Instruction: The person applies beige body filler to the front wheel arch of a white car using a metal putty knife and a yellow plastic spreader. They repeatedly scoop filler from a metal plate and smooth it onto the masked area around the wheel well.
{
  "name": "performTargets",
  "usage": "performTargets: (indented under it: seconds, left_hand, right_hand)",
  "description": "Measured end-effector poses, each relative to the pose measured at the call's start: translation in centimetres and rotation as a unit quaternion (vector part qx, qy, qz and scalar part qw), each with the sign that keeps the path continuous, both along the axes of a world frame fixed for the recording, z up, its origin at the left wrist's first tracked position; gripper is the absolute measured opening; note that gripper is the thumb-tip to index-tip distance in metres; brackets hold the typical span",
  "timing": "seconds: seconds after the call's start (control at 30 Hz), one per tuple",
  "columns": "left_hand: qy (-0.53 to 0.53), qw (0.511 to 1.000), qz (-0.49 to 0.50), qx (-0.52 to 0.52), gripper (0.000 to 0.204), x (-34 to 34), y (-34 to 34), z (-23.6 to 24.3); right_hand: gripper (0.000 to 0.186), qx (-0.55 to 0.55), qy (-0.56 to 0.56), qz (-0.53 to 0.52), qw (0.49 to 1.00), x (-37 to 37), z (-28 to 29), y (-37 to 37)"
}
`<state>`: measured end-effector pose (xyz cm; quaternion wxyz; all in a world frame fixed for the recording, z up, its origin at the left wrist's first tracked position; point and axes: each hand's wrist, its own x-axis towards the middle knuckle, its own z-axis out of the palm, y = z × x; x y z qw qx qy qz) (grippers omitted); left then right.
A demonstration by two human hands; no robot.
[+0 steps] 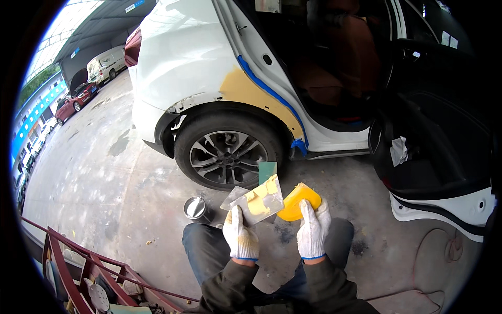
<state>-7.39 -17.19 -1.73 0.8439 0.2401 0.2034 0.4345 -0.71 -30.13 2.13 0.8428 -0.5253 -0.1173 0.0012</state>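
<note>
In a white knit glove, my left hand (pixel 240 238) grips a flat mixing board (pixel 273 189) smeared with pale yellow body filler (pixel 256 204). My right hand (pixel 314 230), gloved the same way, pinches a yellow plastic spreader (pixel 297 204) whose rounded end points toward the board. The spreader's tip is close to the board's right edge; whether they touch I cannot tell. Ahead of both hands stands a white car (pixel 178 57), with a tan filler patch (pixel 246 86) over its rear wheel arch and blue masking tape (pixel 269 89) along the door opening.
A round metal can (pixel 195 208) stands on the floor left of my hands. Behind the board is a green sheet (pixel 267 171) against the rear wheel (pixel 228 150). The open car door (pixel 444 157) hangs at right. A red metal rack (pixel 86 272) holds tools at lower left; a hose (pixel 417 256) lies at right.
</note>
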Motion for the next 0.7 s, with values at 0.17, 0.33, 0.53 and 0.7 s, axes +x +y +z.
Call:
performTargets:
  seconds: [0.17,0.33,0.53,0.7]
  left_hand:
    - [0.033,0.999,0.014,0.01,0.02,0.6,0.6,-0.8]
    - [0.046,0.998,0.045,-0.014,0.019,1.0,1.5,-1.7]
    - [0.056,0.994,0.083,-0.046,0.016,1.0,3.9,-3.3]
    - [0.107,0.988,0.099,-0.056,0.019,0.4,3.8,-5.3]
  right_hand:
    - [0.026,-0.1,-0.02,0.016,0.995,-1.1,-1.8,1.0]
    - [0.025,-0.136,-0.002,0.067,0.988,-1.3,-4.4,1.6]
    - [0.02,-0.099,0.091,0.028,0.991,1.9,-7.4,1.8]
    - [0.025,-0.024,0.134,0.024,0.99,2.7,-6.0,3.7]
